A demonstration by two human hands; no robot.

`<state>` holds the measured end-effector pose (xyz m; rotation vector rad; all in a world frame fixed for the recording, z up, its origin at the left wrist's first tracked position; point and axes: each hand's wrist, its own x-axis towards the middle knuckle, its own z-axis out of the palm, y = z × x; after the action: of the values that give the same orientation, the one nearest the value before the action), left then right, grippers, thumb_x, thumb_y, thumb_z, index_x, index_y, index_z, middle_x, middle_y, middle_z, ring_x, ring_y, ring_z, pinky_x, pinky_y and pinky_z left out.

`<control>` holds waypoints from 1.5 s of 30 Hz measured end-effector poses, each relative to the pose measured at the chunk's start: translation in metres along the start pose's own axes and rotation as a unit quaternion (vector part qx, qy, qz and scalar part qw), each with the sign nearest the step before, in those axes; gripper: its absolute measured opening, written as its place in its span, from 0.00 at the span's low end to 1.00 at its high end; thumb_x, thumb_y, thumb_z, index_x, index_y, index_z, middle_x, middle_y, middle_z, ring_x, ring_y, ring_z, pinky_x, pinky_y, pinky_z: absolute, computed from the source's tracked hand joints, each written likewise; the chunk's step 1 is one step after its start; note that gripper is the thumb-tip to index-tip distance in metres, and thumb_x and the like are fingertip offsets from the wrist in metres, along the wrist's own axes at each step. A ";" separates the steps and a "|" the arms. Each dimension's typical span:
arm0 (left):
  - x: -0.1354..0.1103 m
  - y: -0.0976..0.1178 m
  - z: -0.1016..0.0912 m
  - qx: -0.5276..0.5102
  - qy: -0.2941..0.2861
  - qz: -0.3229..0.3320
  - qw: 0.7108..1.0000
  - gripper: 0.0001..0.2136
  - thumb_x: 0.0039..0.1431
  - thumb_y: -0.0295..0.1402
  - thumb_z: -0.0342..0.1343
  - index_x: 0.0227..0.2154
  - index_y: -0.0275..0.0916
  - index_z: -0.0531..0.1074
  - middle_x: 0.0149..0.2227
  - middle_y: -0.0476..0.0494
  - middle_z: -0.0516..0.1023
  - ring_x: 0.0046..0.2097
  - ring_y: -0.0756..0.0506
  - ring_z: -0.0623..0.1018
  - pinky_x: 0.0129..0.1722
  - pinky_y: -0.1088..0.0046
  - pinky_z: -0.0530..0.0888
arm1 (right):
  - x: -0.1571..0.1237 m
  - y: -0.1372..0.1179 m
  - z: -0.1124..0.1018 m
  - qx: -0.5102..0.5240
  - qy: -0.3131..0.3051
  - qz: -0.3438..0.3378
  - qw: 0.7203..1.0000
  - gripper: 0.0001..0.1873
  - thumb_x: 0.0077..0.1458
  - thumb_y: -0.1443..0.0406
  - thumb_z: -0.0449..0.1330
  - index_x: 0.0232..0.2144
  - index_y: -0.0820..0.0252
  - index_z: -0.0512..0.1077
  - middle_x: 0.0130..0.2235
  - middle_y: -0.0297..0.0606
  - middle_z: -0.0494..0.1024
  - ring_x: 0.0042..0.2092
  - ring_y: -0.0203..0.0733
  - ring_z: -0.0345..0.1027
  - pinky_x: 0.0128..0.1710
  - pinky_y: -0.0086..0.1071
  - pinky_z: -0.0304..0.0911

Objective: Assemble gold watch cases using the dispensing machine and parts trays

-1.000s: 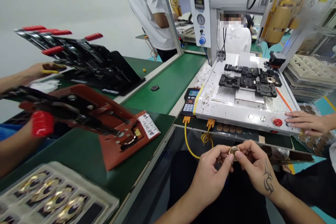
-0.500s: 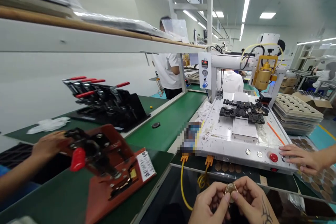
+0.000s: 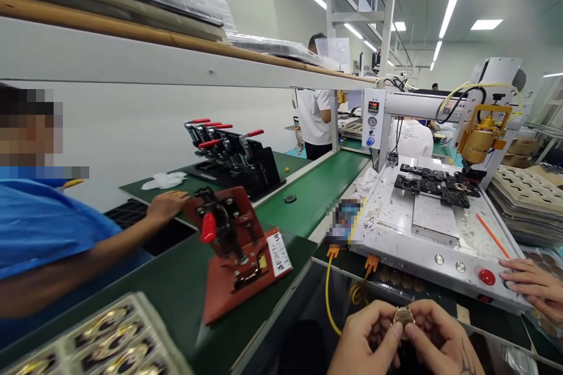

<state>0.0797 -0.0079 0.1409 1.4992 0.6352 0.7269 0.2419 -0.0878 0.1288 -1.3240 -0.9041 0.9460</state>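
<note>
At the lower right, my left hand and my right hand meet around a small round watch case with a gold-coloured rim. Fingers of both hands pinch it from either side, the thumbs pressing on its near face. Part of the case is hidden behind the thumbs. Just beyond my hands stands a white dispensing machine with a gold-coloured cylinder head. Black fixture blocks lie on its bed.
A red clamp fixture stands left, touched by the hand of a person in blue. Another person's hand rests at the machine's right corner. A tray of gold-rimmed parts lies lower left. A yellow cable hangs nearby.
My view has swung left, so the machine and fixtures appear further right. The person in blue and the tray of parts have come into view. Both my hands keep hold of the watch case.
</note>
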 end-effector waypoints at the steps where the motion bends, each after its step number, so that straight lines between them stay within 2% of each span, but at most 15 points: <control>1: 0.000 0.003 -0.001 0.005 -0.001 0.004 1.000 0.25 0.68 0.58 0.59 0.41 0.36 0.81 0.29 0.46 0.76 0.27 0.50 0.76 0.29 0.76 0.71 | 0.000 -0.002 0.000 -0.003 -0.003 0.000 1.000 0.29 0.54 0.39 0.73 0.39 0.56 0.83 0.33 0.40 0.83 0.31 0.42 0.73 0.29 0.32 0.66; 8: -0.004 0.028 -0.001 0.021 0.013 -0.004 1.000 0.17 0.70 0.46 0.60 0.42 0.35 0.81 0.32 0.44 0.81 0.29 0.48 0.79 0.32 0.73 0.75 | 0.000 -0.030 -0.002 -0.065 -0.037 -0.023 0.997 0.22 0.61 0.44 0.71 0.41 0.56 0.83 0.34 0.38 0.82 0.32 0.40 0.72 0.32 0.32 0.69; 12: -0.007 0.035 -0.001 -0.001 0.017 -0.020 1.000 0.14 0.70 0.43 0.61 0.42 0.36 0.80 0.31 0.45 0.80 0.29 0.48 0.79 0.32 0.73 0.76 | 0.000 -0.040 -0.002 -0.068 -0.051 -0.019 0.996 0.19 0.64 0.47 0.70 0.42 0.55 0.82 0.34 0.36 0.81 0.31 0.38 0.70 0.33 0.32 0.70; 19: -0.006 0.033 0.000 -0.040 0.018 -0.034 0.998 0.14 0.70 0.43 0.61 0.43 0.36 0.79 0.30 0.46 0.79 0.29 0.49 0.79 0.31 0.74 0.76 | -0.002 -0.043 -0.001 -0.056 -0.054 -0.001 0.997 0.19 0.64 0.48 0.70 0.42 0.56 0.82 0.34 0.37 0.81 0.31 0.38 0.71 0.32 0.31 0.70; 23: -0.005 0.029 0.001 -0.086 0.018 -0.053 0.995 0.15 0.67 0.42 0.64 0.50 0.37 0.79 0.32 0.48 0.78 0.30 0.49 0.80 0.32 0.74 0.78 | -0.001 -0.041 -0.003 -0.038 -0.051 0.012 0.998 0.18 0.64 0.49 0.71 0.43 0.56 0.82 0.34 0.35 0.81 0.31 0.36 0.70 0.30 0.28 0.69; 25: -0.006 0.028 0.001 -0.086 0.024 -0.057 0.994 0.17 0.65 0.41 0.67 0.53 0.38 0.79 0.34 0.47 0.79 0.31 0.48 0.81 0.32 0.73 0.79 | 0.000 -0.040 -0.003 -0.031 -0.053 0.020 0.998 0.17 0.64 0.49 0.71 0.43 0.55 0.82 0.33 0.35 0.80 0.30 0.35 0.70 0.29 0.27 0.69; 30: -0.006 0.030 0.002 -0.055 0.038 -0.045 0.997 0.15 0.64 0.39 0.67 0.50 0.38 0.81 0.35 0.46 0.80 0.31 0.48 0.81 0.34 0.72 0.80 | 0.000 -0.038 -0.004 -0.021 -0.060 0.027 0.998 0.17 0.64 0.49 0.70 0.42 0.56 0.81 0.32 0.34 0.79 0.29 0.35 0.70 0.30 0.27 0.71; 32: -0.006 0.032 0.001 -0.061 0.036 -0.046 0.996 0.14 0.66 0.39 0.66 0.50 0.38 0.81 0.34 0.47 0.79 0.31 0.48 0.81 0.34 0.73 0.79 | 0.000 -0.039 -0.006 -0.038 -0.065 0.024 0.997 0.17 0.66 0.50 0.68 0.44 0.56 0.81 0.32 0.34 0.79 0.29 0.36 0.71 0.31 0.29 0.73; 34: -0.004 0.033 0.000 -0.079 0.027 -0.058 0.995 0.15 0.66 0.40 0.65 0.50 0.38 0.80 0.33 0.47 0.79 0.30 0.49 0.80 0.33 0.74 0.78 | 0.000 -0.040 -0.010 -0.073 -0.075 0.006 0.994 0.17 0.68 0.51 0.66 0.50 0.55 0.80 0.34 0.35 0.80 0.32 0.39 0.74 0.33 0.31 0.76; 37: -0.001 0.032 -0.004 -0.100 0.019 -0.078 0.992 0.16 0.66 0.41 0.66 0.50 0.37 0.79 0.32 0.48 0.78 0.30 0.50 0.79 0.32 0.74 0.77 | 0.004 -0.047 -0.016 -0.175 -0.120 -0.084 0.974 0.26 0.67 0.57 0.68 0.64 0.50 0.72 0.47 0.40 0.83 0.41 0.44 0.79 0.43 0.37 0.79; 40: -0.001 0.030 -0.006 -0.083 0.022 -0.082 0.993 0.16 0.65 0.40 0.66 0.50 0.36 0.80 0.33 0.48 0.78 0.31 0.49 0.78 0.33 0.74 0.77 | 0.011 -0.054 -0.019 -0.286 -0.206 -0.190 0.916 0.29 0.69 0.62 0.66 0.69 0.45 0.68 0.60 0.45 0.78 0.56 0.50 0.77 0.58 0.42 0.76; 42: -0.004 0.030 -0.006 -0.055 0.029 -0.077 0.995 0.15 0.65 0.39 0.65 0.50 0.36 0.80 0.32 0.48 0.78 0.30 0.49 0.78 0.33 0.73 0.77 | 0.017 -0.054 -0.020 -0.318 -0.245 -0.239 0.884 0.27 0.72 0.64 0.62 0.69 0.45 0.68 0.61 0.45 0.77 0.60 0.50 0.77 0.61 0.41 0.75; 45: -0.013 0.036 -0.013 -0.017 0.035 -0.064 0.997 0.14 0.66 0.36 0.63 0.50 0.36 0.80 0.31 0.49 0.78 0.29 0.49 0.79 0.33 0.73 0.76 | 0.028 -0.045 -0.018 -0.329 -0.257 -0.290 0.861 0.26 0.72 0.65 0.62 0.69 0.48 0.68 0.59 0.45 0.80 0.57 0.50 0.79 0.58 0.38 0.77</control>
<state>0.0602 -0.0115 0.1757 1.3931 0.7623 0.6908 0.2711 -0.0689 0.1728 -1.2206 -2.0470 0.5088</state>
